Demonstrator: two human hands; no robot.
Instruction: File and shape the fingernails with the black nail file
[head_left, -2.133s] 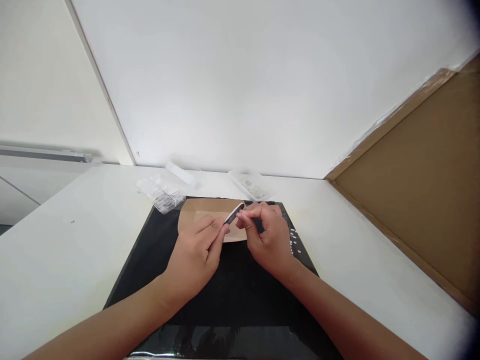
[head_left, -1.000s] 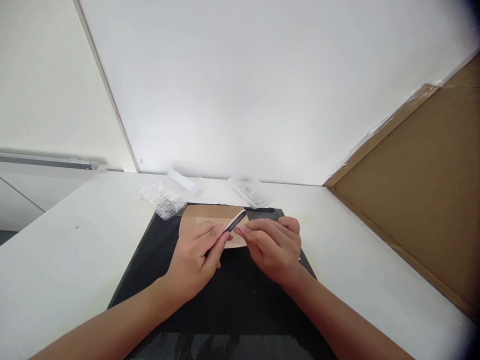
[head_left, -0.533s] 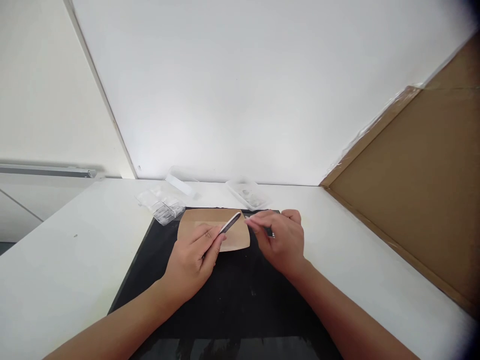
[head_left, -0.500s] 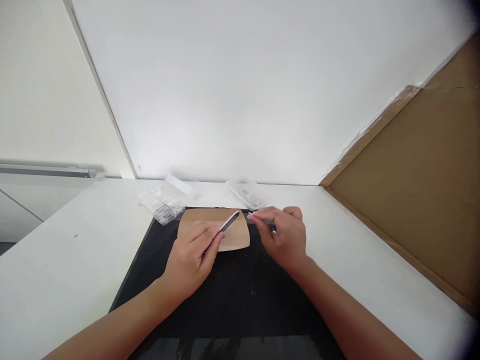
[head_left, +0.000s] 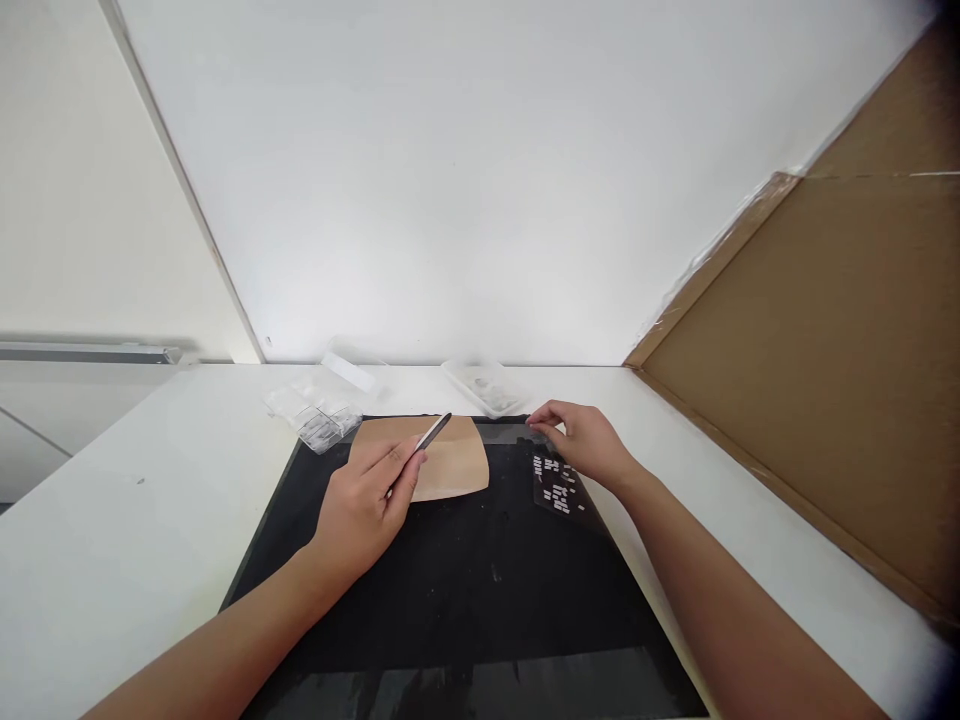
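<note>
My left hand is closed around a slim black strip with a white edge, which points up and to the right. Beneath that hand lies a tan, curved-edged sheet on the black mat. At the mat's far right corner is my right hand, thumb and fingertips pinched together; whatever they hold, if anything, is too small to make out. Just below its fingers, a dark or see-through card with several small white pieces rests on the mat.
A shallow clear tray with small contents stands behind the mat. To its left are a clear plastic bag with dark-lined items and a clear box. Brown cardboard borders the white table on the right.
My right hand has moved away from the strip to the mat's far right corner, uncovering the small white pieces. My left hand keeps hold of the strip. The view has shifted slightly.
</note>
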